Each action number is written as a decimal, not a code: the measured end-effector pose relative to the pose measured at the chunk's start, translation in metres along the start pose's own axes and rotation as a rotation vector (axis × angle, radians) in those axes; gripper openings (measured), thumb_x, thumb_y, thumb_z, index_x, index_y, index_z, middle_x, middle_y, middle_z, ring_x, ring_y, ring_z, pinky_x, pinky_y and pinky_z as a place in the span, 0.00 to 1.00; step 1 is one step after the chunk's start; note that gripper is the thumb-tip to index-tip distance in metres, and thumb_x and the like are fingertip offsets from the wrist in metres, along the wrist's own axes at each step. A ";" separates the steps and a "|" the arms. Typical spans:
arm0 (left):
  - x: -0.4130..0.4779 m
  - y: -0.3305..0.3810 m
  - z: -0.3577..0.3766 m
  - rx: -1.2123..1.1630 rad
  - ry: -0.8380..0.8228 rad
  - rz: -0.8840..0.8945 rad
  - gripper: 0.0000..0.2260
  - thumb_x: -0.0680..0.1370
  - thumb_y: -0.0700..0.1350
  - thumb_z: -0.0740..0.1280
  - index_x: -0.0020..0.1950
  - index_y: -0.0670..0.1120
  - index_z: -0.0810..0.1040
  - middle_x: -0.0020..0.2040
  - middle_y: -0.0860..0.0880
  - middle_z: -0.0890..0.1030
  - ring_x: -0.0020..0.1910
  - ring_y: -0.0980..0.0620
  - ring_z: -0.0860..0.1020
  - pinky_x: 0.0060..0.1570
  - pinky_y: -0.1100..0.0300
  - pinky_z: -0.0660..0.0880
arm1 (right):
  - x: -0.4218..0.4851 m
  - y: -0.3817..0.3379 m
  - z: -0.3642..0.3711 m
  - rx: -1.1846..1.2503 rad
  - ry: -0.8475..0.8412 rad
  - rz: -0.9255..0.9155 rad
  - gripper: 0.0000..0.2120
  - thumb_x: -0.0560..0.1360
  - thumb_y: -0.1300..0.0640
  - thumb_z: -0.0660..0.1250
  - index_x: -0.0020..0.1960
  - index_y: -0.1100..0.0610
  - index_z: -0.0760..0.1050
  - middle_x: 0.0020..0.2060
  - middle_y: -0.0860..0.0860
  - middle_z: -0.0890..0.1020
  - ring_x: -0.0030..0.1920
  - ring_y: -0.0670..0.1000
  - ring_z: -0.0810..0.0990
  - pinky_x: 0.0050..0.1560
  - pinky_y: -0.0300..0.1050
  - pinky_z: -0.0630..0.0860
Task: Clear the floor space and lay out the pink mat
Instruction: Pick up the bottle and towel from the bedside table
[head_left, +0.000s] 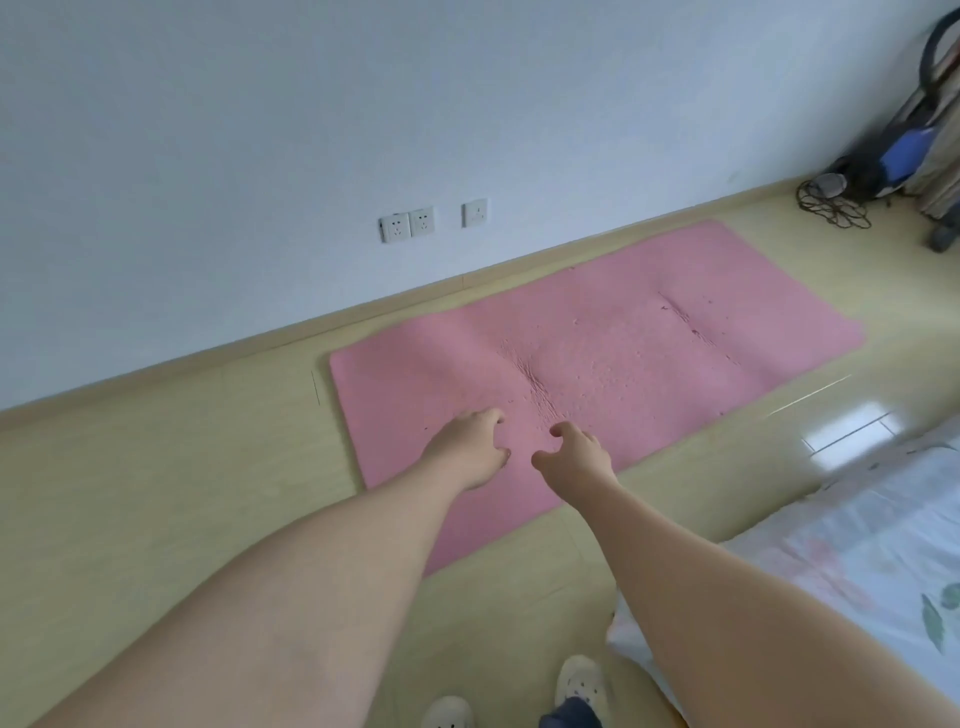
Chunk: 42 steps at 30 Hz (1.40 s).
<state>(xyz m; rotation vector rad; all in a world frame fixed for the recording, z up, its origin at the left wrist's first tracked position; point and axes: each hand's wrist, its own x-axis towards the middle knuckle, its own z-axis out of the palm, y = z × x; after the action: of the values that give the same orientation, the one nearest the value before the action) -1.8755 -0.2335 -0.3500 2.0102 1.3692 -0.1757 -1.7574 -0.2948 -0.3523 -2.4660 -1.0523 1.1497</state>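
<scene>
The pink mat (623, 338) lies spread flat on the pale wood-look floor (156, 493), its long far edge running close beside the baseboard of the white wall (260, 130). Two creases cross it, one near the middle and one toward the far right end, and its surface looks pitted around the middle crease. Both bare arms reach forward over the near left part of the mat. The left hand (467, 447) hangs palm down with its fingers loosely curled and its grip empty; the right hand (574, 454) sits just beside it, fingers likewise curled and spread apart, pinching nothing. Whether the fingertips touch the mat cannot be told. On the wall above the mat are three white sockets (408, 225). In the far right corner stands a blurred upright vacuum cleaner (914, 135) with a tangle of dark cord (831, 208) on the floor beside it. A bed with a floral sheet (857, 545) fills the lower right, and two light shoes (579, 686) show at the bottom edge.
</scene>
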 end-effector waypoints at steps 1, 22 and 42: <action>-0.012 0.001 -0.002 0.012 0.000 0.015 0.22 0.78 0.48 0.63 0.72 0.49 0.65 0.72 0.45 0.68 0.69 0.45 0.69 0.64 0.54 0.68 | -0.012 0.001 -0.003 0.012 0.013 0.002 0.25 0.76 0.54 0.61 0.72 0.53 0.63 0.69 0.55 0.68 0.67 0.59 0.68 0.67 0.56 0.68; -0.173 0.219 0.110 0.162 -0.113 0.435 0.22 0.79 0.44 0.59 0.73 0.49 0.64 0.73 0.45 0.67 0.68 0.45 0.70 0.61 0.56 0.69 | -0.211 0.209 -0.115 0.264 0.339 0.199 0.24 0.76 0.54 0.59 0.72 0.55 0.63 0.61 0.56 0.76 0.57 0.56 0.77 0.56 0.51 0.75; -0.349 0.387 0.289 0.600 -0.612 1.356 0.19 0.81 0.46 0.60 0.72 0.48 0.66 0.73 0.45 0.66 0.66 0.44 0.72 0.60 0.55 0.70 | -0.431 0.400 -0.089 0.873 0.981 1.024 0.12 0.77 0.56 0.58 0.59 0.57 0.73 0.57 0.56 0.77 0.54 0.57 0.75 0.59 0.50 0.73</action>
<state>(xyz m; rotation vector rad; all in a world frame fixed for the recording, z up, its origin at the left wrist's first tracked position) -1.6186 -0.7565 -0.2261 2.5828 -0.5987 -0.5312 -1.6739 -0.8712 -0.2310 -2.1857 0.8722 0.2238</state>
